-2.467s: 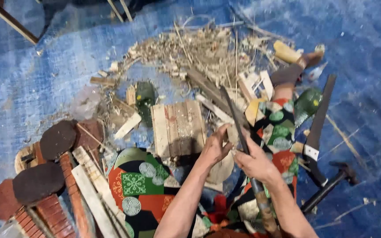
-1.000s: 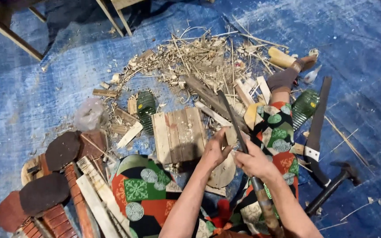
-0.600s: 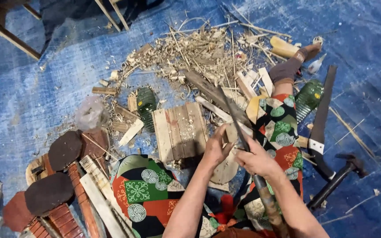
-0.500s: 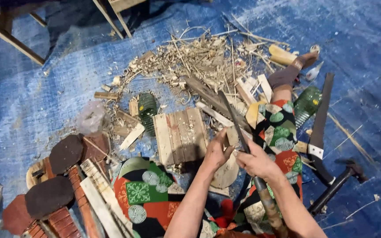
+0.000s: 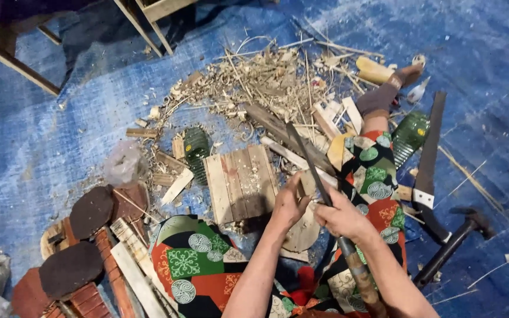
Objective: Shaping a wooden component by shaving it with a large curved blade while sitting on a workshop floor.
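Landmark: slatted wooden board (image 5: 240,189), lying flat on the blue tarpaulin (image 5: 42,135).
Shavings: a heap of wood chips and thin sticks (image 5: 260,76) beyond the board.
Green ribbed bottle (image 5: 195,148): just beside the board's far left corner, lying down.
Second green bottle (image 5: 409,135): well to the board's right.
Saw (image 5: 428,168): right of the board, past that bottle, blade pointing away.
Hammer (image 5: 455,244): right of the board and nearer, close to the saw handle.
Dark oval soles (image 5: 81,238): left of the board and nearer, resting on brick-red strips.
Clear plastic bag (image 5: 124,164): left of the board.
Wooden frame legs (image 5: 148,23): far beyond the board, at the top edge.
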